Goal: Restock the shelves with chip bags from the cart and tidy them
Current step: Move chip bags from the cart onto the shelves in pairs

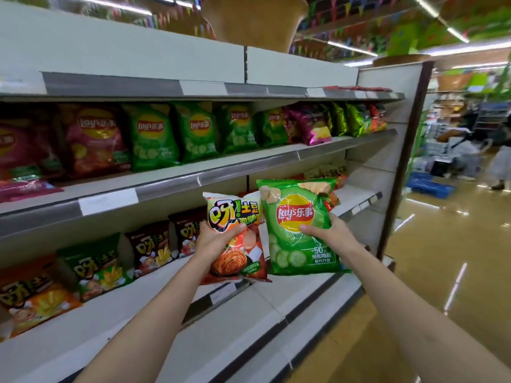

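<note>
My left hand (214, 240) grips an orange-red chip bag (237, 258) by its left side, held upright in front of the lower shelf (276, 288). My right hand (331, 233) grips a green Lay's cucumber bag (298, 244) by its right edge, thumb across the front. The two bags are side by side and nearly touching. Behind them the lower shelf's right part is mostly bare.
The middle shelf (249, 161) holds a row of red and green Lay's bags (152, 136) and purple bags (312, 125). Orange, green and dark bags (96, 266) stand on the lower shelf's left. A shiny aisle floor (442, 272) lies right, with a blue crate (428, 186) and a person (500, 161) far off.
</note>
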{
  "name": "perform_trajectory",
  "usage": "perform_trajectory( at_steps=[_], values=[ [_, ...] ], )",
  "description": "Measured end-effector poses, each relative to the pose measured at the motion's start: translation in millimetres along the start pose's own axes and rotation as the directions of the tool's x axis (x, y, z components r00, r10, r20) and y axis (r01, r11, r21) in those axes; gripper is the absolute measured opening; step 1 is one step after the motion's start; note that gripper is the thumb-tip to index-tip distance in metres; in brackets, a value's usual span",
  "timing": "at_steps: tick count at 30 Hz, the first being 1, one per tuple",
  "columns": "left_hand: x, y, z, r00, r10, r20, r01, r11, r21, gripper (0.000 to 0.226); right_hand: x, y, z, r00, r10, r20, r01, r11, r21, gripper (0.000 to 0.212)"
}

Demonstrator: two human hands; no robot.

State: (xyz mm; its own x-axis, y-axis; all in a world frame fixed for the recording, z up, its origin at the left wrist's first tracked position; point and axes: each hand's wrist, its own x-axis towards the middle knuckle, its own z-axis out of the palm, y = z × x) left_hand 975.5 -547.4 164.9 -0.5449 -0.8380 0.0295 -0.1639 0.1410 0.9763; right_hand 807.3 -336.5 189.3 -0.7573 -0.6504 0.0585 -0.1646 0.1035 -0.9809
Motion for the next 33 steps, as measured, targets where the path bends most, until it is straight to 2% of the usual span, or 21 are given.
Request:
perform_trajectory(
  at_steps=[7, 12, 15, 17, 22, 25, 29, 31, 33],
  values=[
    [10.6, 14.1, 49.6, 0.997, 0.01, -0.077, -0.008, 1.0, 0.026, 0.121, 41.3, 3.0, -54.1, 0.997, -0.033, 0.075, 0.03, 0.999, 0.037, 0.062],
    [-7.7, 50.0, 78.0, 0.986, -0.004, -0.164, 0.012, 0.999, 0.049, 0.104, 64.3, 0.5, -79.2, 0.991, -0.05, 0.128, 0.041, 0.997, 0.071, 0.073],
    [-3.3, 63.7, 76.6, 0.983, 0.013, -0.184, -0.002, 0.998, 0.059, 0.119, 78.3, -3.4, -82.0, 0.988, -0.054, 0.146, 0.04, 0.995, 0.095, 0.081],
    [3.1, 67.9, 71.9, 0.978, 0.027, -0.207, -0.014, 0.998, 0.064, 0.124, 86.9, -7.0, -79.9, 0.982, -0.071, 0.174, 0.052, 0.993, 0.111, 0.079],
    [13.4, 86.6, 66.7, 0.969, 0.047, -0.243, -0.031, 0.997, 0.067, 0.119, 109.6, -14.9, -76.0, 0.971, -0.101, 0.218, 0.069, 0.986, 0.151, 0.068],
    [22.4, 98.5, 68.8, 0.967, 0.04, -0.252, -0.035, 0.999, 0.024, 0.105, 127.1, -19.9, -77.0, 0.97, -0.108, 0.218, 0.073, 0.984, 0.162, 0.056],
    [37.7, 114.4, 82.2, 0.972, 0.037, -0.233, -0.048, 0.998, -0.04, 0.034, 152.7, -29.5, -77.5, 0.96, -0.13, 0.246, 0.086, 0.98, 0.182, 0.05],
    [52.6, 120.5, 86.0, 0.974, 0.032, -0.226, -0.046, 0.997, -0.055, 0.025, 167.2, -35.5, -76.1, 0.957, -0.142, 0.254, 0.097, 0.979, 0.181, 0.052],
    [68.9, 129.2, 85.1, 0.977, 0.018, -0.211, -0.033, 0.997, -0.067, 0.029, 184.7, -41.0, -75.1, 0.955, -0.155, 0.252, 0.104, 0.974, 0.204, 0.053]
  ],
)
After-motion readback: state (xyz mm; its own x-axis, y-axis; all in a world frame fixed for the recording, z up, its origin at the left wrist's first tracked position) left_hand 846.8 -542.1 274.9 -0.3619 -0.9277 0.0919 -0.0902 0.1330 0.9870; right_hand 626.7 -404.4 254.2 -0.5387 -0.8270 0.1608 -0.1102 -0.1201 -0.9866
